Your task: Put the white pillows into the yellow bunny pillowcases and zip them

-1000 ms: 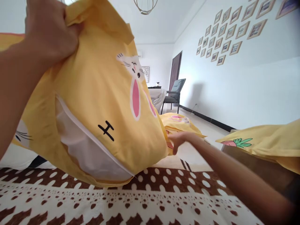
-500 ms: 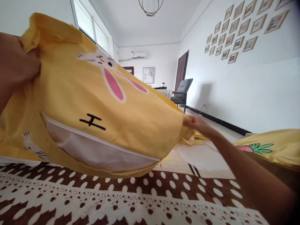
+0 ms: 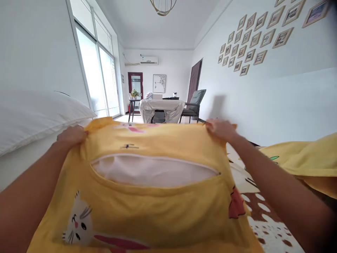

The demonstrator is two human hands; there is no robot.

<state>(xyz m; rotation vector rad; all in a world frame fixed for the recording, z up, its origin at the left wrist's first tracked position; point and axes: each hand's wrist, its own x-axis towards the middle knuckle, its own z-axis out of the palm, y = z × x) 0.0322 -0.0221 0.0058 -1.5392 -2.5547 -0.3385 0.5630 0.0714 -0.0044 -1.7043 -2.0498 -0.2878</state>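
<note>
A yellow pillowcase (image 3: 158,207) with rabbit prints spreads across the lower middle of the view, its long zipped opening gaping and showing white fabric (image 3: 155,172) inside. My left hand (image 3: 72,135) is closed on its far left corner. At the far right corner my right hand (image 3: 219,129) grips the cloth in the same way. The cloth hangs toward me between my two forearms, slightly blurred near the bottom.
A white pillow (image 3: 39,117) lies at the left. On the right is another yellow cloth (image 3: 302,158), above a brown and white dotted blanket (image 3: 276,225). Farther off stand a covered table (image 3: 162,104) and a grey chair (image 3: 196,102).
My left hand has moved right and down, so the pillowcase now lies level between both hands instead of slanting. The view has shifted, and the white pillow and table show more.
</note>
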